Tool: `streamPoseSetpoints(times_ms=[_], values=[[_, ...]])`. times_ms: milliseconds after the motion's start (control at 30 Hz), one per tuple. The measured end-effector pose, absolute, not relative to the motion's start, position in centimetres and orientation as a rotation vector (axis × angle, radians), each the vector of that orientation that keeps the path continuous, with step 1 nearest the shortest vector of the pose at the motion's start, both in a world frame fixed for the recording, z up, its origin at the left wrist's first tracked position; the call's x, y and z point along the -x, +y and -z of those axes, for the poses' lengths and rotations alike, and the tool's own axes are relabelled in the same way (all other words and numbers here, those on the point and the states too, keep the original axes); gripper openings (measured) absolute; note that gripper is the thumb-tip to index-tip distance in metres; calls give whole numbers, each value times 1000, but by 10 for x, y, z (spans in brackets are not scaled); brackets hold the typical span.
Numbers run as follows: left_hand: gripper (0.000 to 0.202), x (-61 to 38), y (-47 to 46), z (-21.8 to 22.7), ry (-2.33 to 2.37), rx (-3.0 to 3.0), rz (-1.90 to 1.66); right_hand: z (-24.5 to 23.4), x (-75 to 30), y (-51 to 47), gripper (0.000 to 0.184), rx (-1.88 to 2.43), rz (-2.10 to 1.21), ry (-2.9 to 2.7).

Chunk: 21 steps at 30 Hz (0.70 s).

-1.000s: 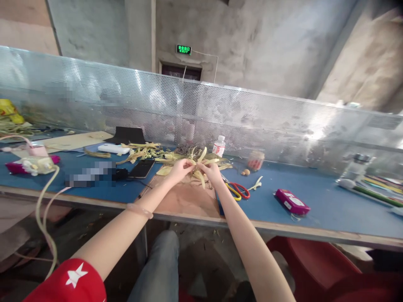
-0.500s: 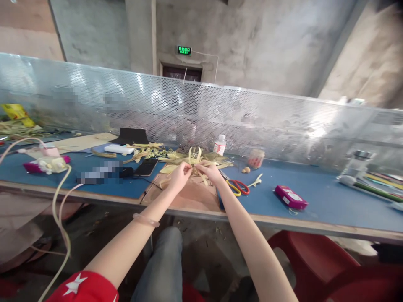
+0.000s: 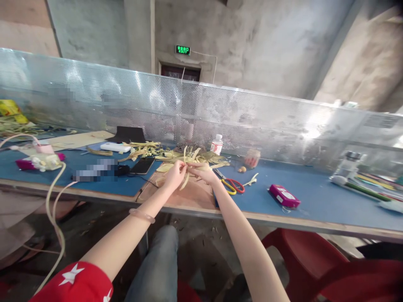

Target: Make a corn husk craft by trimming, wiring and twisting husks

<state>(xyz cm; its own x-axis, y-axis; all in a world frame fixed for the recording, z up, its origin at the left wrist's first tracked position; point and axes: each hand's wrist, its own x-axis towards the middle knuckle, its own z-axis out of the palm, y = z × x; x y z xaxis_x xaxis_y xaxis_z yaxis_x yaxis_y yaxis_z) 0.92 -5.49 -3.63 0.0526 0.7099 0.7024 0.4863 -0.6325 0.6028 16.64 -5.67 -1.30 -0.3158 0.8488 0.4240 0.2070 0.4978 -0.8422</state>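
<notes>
Pale, straw-coloured plant strips (image 3: 185, 182) stick up and hang down between my two hands, above a brown board on the table. My left hand (image 3: 176, 174) pinches them between thumb and fingers. From the other side my right hand (image 3: 204, 173) holds the strips, its fingers pointing left and close together, almost touching the left fingertips. Exactly how the strips cross is hidden by my fingers. Just right of my right hand lie scissors (image 3: 233, 186) with red and yellow handles.
Behind the hands is a pile of dried strips (image 3: 147, 150), with a white bottle (image 3: 216, 144) and a jar (image 3: 252, 158). A phone (image 3: 143, 166) and cables lie left. A magenta box (image 3: 284, 196) is right. A perforated metal screen (image 3: 283, 126) runs along the back.
The strips have turned in my hands, one end now hanging lower left. My right fingers have straightened and reach further left. The whole view has shifted slightly.
</notes>
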Motion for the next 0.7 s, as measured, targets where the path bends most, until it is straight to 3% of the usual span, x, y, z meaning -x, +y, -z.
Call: streamPoseSetpoints(times_ms=[400, 700], values=[[38, -13, -52, 37, 884, -1624, -1465, 16, -166, -58, 48, 898, -884, -1864], [27, -11, -63, 26, 677, -1724, -1245, 8, -167, -61, 55, 794, -1107, -1726]])
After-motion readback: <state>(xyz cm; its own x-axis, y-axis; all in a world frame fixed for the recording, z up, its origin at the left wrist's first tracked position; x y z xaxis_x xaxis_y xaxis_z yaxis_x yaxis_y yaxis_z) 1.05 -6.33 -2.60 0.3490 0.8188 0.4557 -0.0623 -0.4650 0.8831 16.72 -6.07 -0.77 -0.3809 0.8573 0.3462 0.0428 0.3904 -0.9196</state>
